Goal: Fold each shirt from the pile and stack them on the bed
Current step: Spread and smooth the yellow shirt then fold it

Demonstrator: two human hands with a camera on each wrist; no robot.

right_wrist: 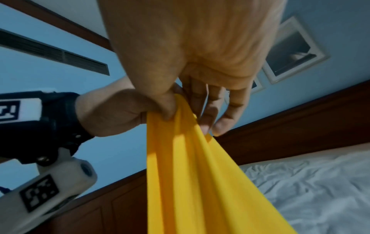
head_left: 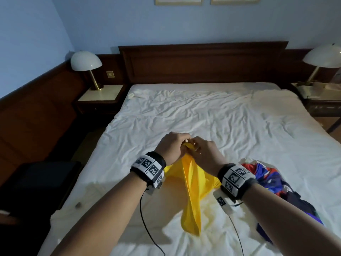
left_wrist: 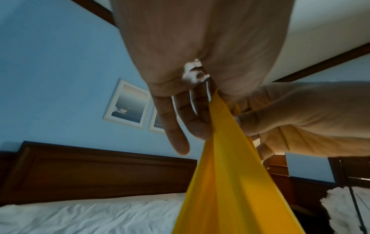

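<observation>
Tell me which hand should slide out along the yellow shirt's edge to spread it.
Probably right. Both hands, left hand and right hand, pinch the yellow shirt at one bunched point, but the right hand's outer fingers look looser.

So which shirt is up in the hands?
The plain yellow shirt; both hands grip its top. The red, blue and white shirts lie heaped on the bed.
</observation>
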